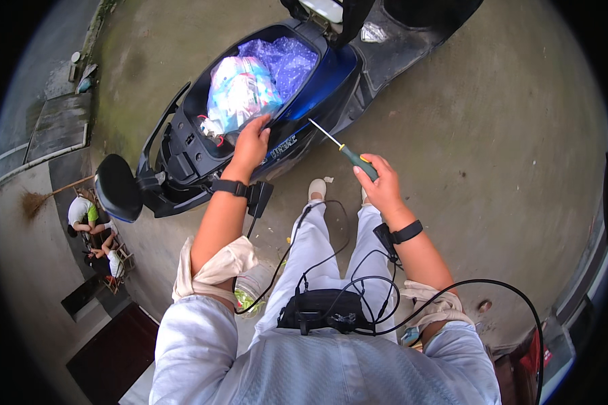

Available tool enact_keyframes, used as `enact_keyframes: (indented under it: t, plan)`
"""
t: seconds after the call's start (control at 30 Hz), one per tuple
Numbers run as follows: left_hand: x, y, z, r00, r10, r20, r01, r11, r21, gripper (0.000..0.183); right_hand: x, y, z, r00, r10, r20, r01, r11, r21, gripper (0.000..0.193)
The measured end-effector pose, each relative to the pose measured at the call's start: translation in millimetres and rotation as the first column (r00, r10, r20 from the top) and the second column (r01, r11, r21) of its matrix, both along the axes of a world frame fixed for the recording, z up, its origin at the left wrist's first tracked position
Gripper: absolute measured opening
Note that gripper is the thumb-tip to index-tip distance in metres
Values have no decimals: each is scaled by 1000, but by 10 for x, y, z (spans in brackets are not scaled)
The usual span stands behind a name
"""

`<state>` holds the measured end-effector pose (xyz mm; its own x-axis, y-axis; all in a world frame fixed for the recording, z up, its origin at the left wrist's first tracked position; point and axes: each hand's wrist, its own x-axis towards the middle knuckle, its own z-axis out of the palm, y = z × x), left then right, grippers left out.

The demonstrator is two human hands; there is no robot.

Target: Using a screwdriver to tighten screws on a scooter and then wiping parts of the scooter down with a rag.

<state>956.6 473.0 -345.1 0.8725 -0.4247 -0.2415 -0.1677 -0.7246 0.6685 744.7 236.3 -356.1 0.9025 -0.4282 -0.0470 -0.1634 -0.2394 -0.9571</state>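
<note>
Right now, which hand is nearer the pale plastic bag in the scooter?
Left. The left hand is at the scooter, close to the pale plastic bag; the right hand is farther away, to its right, holding a screwdriver.

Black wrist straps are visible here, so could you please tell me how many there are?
2: the left strap, behind the left hand at the scooter; the right strap, behind the right hand gripping a green-handled screwdriver.

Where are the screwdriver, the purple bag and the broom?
Screwdriver (pixel 354 157), head view: on its green handle.
Purple bag (pixel 290 62), head view: on its crumpled upper surface.
Broom (pixel 33 204), head view: on its brown bristles.
</note>
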Motion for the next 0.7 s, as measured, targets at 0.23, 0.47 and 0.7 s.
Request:
enact_keyframes:
  t: [0.23, 0.47, 0.7]
  plan:
    - [314, -37, -469, 991, -106, -77, 111, 992, 56, 40, 197, 418, -255, 998, -49, -30, 50, 998, 47, 26]
    - [436, -124, -563, 965, -232, -123, 234, 972, -2, 40, 285, 652, -299, 995, -89, -51, 91, 995, 35, 26]
    - [482, -98, -600, 956, -276, -96, 274, 961, -30, 42, 335, 730, -327, 992, -105, -64, 106, 994, 10, 27]
